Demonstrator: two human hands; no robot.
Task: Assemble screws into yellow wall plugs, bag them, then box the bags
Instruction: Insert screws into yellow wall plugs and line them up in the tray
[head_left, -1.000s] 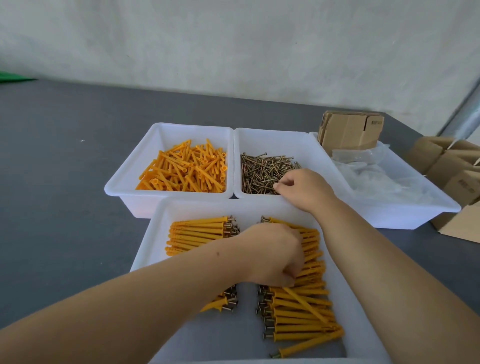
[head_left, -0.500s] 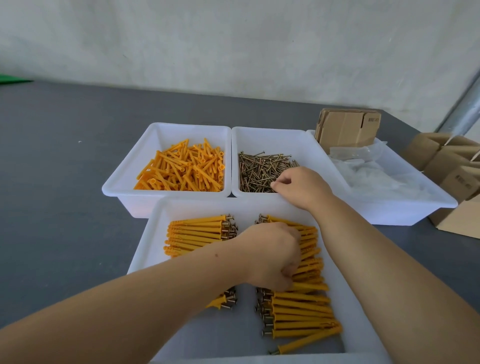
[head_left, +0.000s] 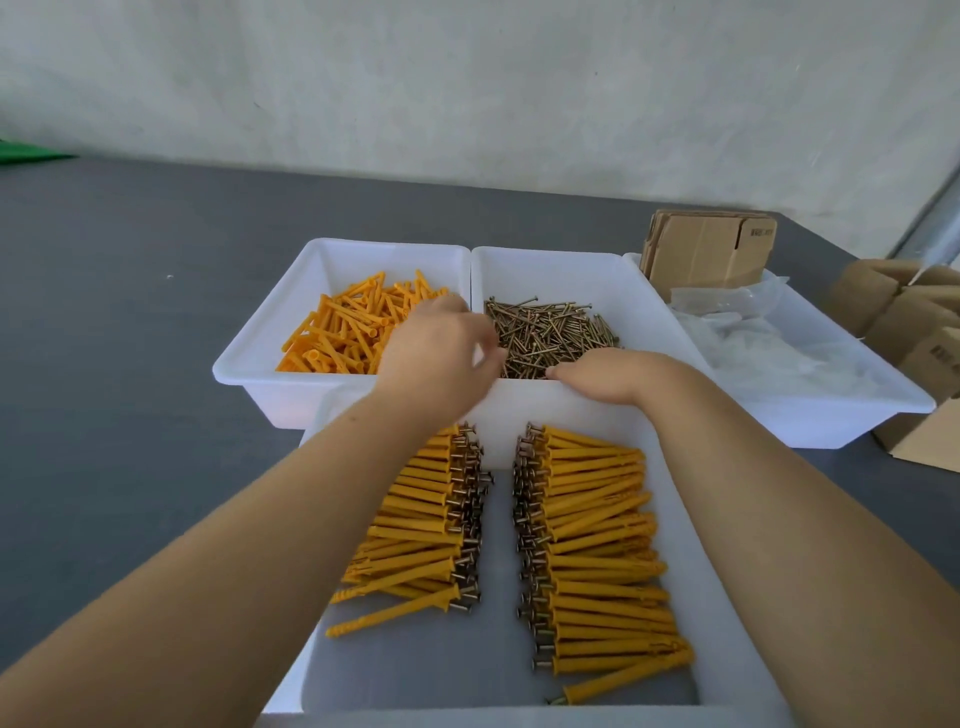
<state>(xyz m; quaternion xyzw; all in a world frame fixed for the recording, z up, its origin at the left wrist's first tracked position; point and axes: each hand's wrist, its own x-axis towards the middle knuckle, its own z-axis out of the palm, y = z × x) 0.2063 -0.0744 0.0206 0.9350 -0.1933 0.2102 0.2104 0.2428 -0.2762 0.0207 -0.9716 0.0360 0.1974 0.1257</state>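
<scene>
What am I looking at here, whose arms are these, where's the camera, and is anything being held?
These are a person's bare arms, filmed by a camera worn on their head, looking down. On the grey table stand white bins: loose yellow wall plugs, screws, clear plastic bags, and nearest, finished plugs with screws in two rows. Flat cardboard boxes stand behind. The left hand reaches over the loose plugs, blurred; the right hand rests at the screws. Whether either holds something, I cannot tell.
</scene>
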